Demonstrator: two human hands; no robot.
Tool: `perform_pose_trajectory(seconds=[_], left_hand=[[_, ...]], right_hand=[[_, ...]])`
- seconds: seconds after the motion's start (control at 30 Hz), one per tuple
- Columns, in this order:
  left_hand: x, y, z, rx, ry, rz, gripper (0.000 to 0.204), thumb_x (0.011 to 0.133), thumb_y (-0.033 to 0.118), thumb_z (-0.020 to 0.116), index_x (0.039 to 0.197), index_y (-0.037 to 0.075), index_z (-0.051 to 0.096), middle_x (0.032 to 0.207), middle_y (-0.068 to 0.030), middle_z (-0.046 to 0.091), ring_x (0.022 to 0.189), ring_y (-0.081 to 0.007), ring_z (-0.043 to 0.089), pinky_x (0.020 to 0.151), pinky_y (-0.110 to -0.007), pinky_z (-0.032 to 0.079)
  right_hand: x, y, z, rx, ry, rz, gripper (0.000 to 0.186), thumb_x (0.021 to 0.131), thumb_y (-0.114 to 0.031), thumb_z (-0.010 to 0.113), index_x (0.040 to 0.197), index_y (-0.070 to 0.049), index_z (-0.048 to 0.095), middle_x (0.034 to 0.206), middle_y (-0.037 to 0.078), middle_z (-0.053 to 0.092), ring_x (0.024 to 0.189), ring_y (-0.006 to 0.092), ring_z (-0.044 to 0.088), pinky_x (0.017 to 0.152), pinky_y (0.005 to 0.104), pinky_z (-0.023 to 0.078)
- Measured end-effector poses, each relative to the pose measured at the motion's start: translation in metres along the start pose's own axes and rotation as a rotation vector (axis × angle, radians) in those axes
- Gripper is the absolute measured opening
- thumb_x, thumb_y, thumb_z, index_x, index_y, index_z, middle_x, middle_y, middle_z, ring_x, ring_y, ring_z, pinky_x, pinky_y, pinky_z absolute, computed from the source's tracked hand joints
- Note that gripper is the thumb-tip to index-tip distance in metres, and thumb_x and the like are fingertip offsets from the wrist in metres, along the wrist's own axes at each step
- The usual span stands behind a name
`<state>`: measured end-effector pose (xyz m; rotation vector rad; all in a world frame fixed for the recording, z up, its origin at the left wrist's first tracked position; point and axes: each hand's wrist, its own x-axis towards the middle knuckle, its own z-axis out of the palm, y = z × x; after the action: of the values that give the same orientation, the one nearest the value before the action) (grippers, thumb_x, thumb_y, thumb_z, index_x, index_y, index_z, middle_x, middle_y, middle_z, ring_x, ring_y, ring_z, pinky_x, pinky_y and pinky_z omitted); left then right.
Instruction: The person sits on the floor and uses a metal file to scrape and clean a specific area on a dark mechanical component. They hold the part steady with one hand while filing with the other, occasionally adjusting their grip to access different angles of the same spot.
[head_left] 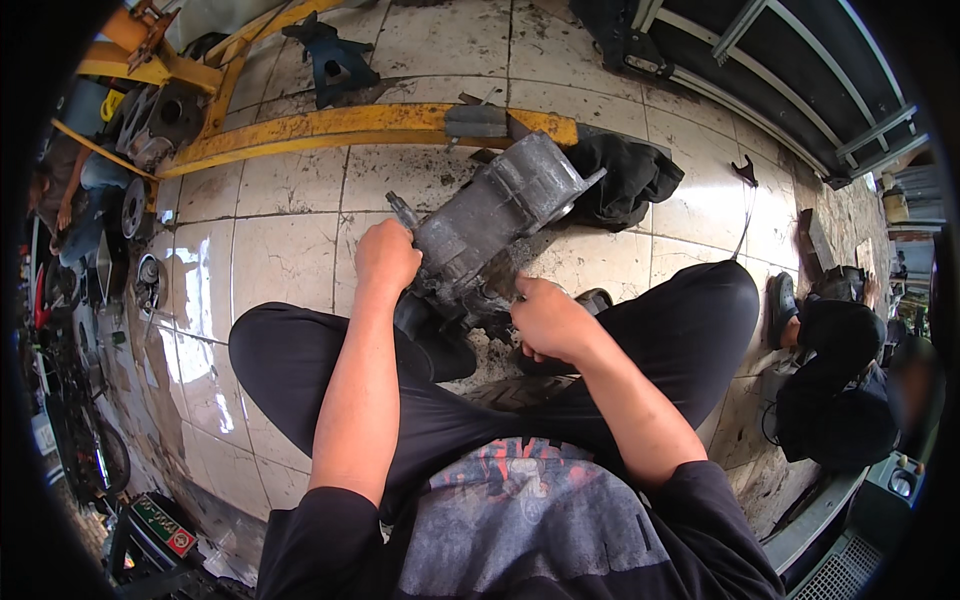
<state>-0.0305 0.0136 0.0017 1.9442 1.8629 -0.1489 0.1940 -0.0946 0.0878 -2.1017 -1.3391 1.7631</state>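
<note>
A grimy grey metal engine casing lies on the tiled floor between my knees, its long axis running up and to the right. My left hand is closed around the casing's near left end, beside a short shaft that sticks out there. My right hand is closed on the casing's lower right edge; what lies under its fingers is hidden. I sit with black trousers and a printed shirt, a worn tyre under my legs.
A black rag lies by the casing's far end. A yellow steel frame crosses the floor behind, with engine parts at far left. Another person crouches at right; a further person sits at far left.
</note>
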Motion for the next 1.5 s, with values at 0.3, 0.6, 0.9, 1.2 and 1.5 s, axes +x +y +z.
perform_pose_trajectory(seconds=[0.3, 0.6, 0.9, 1.2, 1.5], left_hand=[[-0.001, -0.001, 0.0, 0.023, -0.01, 0.034, 0.028, 0.081, 0.023, 0.087, 0.102, 0.005, 0.082, 0.097, -0.0213, 0.076, 0.097, -0.0392, 0.073, 0.086, -0.048, 0.057], [0.004, -0.003, 0.005, 0.025, 0.015, 0.027, 0.027, 0.08, 0.022, 0.087, 0.102, 0.006, 0.083, 0.098, -0.0204, 0.076, 0.097, -0.0391, 0.073, 0.086, -0.048, 0.058], [0.006, -0.007, 0.011, 0.023, 0.034, 0.011, 0.028, 0.08, 0.023, 0.087, 0.102, 0.007, 0.083, 0.098, -0.0204, 0.076, 0.097, -0.0389, 0.074, 0.087, -0.048, 0.058], [0.001, -0.003, 0.004, -0.009, 0.02, 0.011, 0.028, 0.08, 0.021, 0.087, 0.105, 0.007, 0.082, 0.099, -0.0204, 0.076, 0.098, -0.0387, 0.074, 0.087, -0.048, 0.058], [0.0, -0.004, 0.006, -0.041, 0.049, 0.003, 0.019, 0.078, 0.011, 0.082, 0.096, 0.004, 0.081, 0.099, -0.0181, 0.077, 0.101, -0.037, 0.073, 0.089, -0.048, 0.059]], right_hand=[[-0.001, -0.015, -0.015, -0.018, -0.023, 0.065, 0.068, 0.093, -0.005, 0.039, 0.159, 0.01, 0.031, 0.067, 0.015, 0.066, 0.054, 0.0236, 0.065, 0.052, 0.0372, 0.053], [0.012, -0.003, 0.003, -0.104, 0.017, 0.02, 0.068, 0.094, -0.007, 0.043, 0.159, 0.011, 0.032, 0.067, 0.018, 0.067, 0.051, 0.025, 0.065, 0.052, 0.0382, 0.054], [0.008, -0.001, 0.01, -0.153, -0.088, -0.024, 0.062, 0.096, -0.008, 0.046, 0.156, 0.002, 0.045, 0.074, 0.023, 0.07, 0.062, 0.0336, 0.071, 0.061, 0.043, 0.058], [0.013, 0.03, 0.006, -0.353, 0.261, -0.198, 0.054, 0.102, -0.017, 0.056, 0.156, -0.018, 0.051, 0.111, 0.029, 0.072, 0.105, 0.0457, 0.07, 0.094, 0.0527, 0.054], [0.004, 0.021, 0.001, -0.366, 0.355, -0.181, 0.045, 0.1, -0.023, 0.061, 0.144, -0.026, 0.065, 0.111, 0.021, 0.076, 0.106, 0.0392, 0.072, 0.094, 0.0492, 0.056]])
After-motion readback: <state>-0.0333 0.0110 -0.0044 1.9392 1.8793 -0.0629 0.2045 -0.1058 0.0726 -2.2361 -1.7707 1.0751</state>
